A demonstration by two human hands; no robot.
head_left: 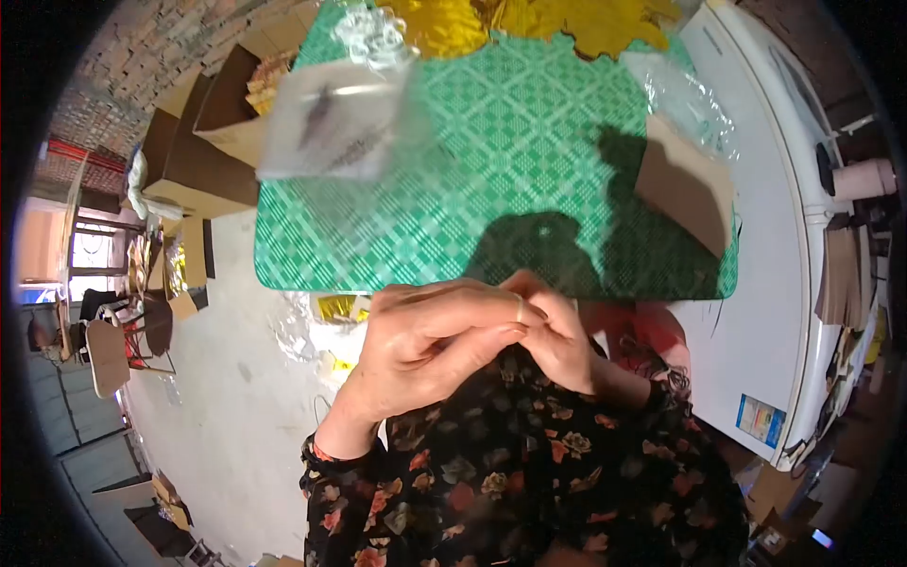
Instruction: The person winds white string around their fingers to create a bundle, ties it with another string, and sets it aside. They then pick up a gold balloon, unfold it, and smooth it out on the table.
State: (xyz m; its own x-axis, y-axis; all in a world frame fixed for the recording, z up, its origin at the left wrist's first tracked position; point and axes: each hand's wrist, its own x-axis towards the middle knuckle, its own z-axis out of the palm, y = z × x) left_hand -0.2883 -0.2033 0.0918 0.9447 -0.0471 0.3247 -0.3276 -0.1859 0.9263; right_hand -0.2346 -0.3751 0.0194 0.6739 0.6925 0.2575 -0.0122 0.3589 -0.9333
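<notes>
Both hands are raised close to the chest, over dark floral sleeves [529, 472], just short of the near edge of the green chequered surface [491, 161]. The left hand [430, 345] lies across the front with its fingers [491, 331] curled and narrow, their tips pressed against the right hand [564, 348]. The right hand's fingers are bunched tight too, meeting the left at a pinch. A ring [518, 306] sits on one finger right at that meeting point (whose finger I cannot tell), and whether anything small is nipped between the fingertips is hidden.

On the surface, well apart from the hands, a clear plastic bag [331, 118] shows blurred near the far left corner. Gold foil [567, 21] is heaped along the far edge. A brown card piece [685, 184] lies at the right edge, with crumpled clear film [688, 94] just beyond it. A white appliance [756, 283] stands beside the surface on the right. Cardboard boxes [213, 118] are stacked on the left, on the pale floor [236, 378].
</notes>
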